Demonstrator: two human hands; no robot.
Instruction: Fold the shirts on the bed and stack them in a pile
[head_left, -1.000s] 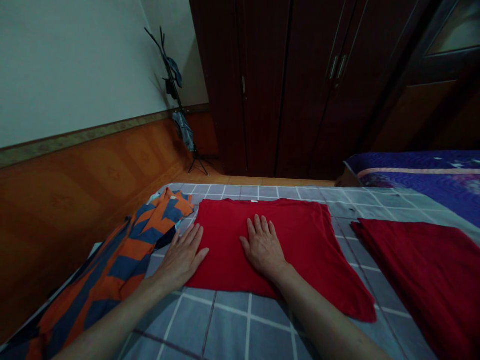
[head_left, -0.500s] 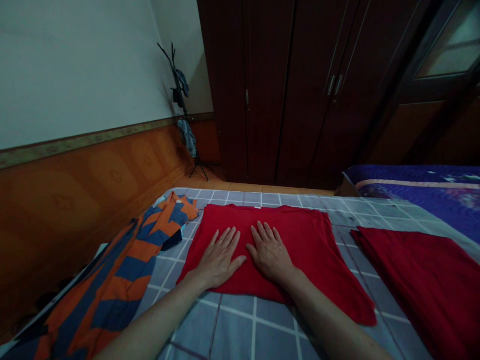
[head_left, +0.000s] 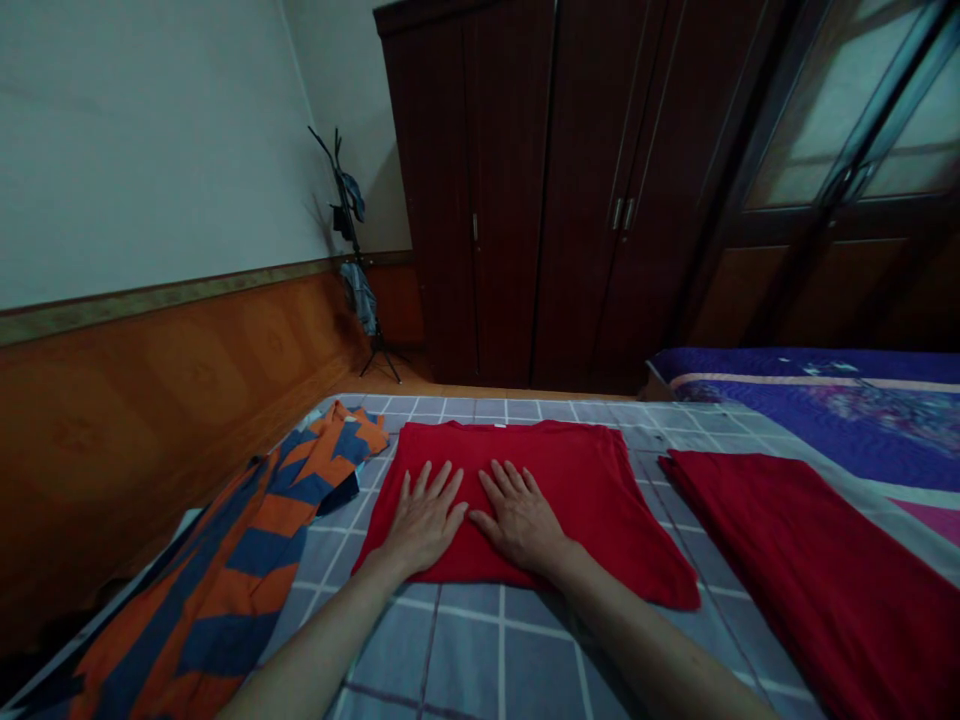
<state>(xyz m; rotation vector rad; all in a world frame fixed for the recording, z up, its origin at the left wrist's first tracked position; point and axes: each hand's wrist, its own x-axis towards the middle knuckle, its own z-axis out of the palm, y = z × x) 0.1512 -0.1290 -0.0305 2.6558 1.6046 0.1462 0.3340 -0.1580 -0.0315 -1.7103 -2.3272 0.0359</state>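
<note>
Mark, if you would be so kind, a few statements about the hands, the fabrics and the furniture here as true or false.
1. The left hand lies palm down on the middle red fabric garment. True.
2. The orange-and-blue patterned fabric lies left of that garment. True.
3. The right hand is gripping the patterned fabric. False: it lies spread on the middle red garment.
4. The other red fabric piece lies on top of the middle garment. False: it lies apart, to the right.
5. The tall dark wooden wardrobe has its doors shut. True.
</note>
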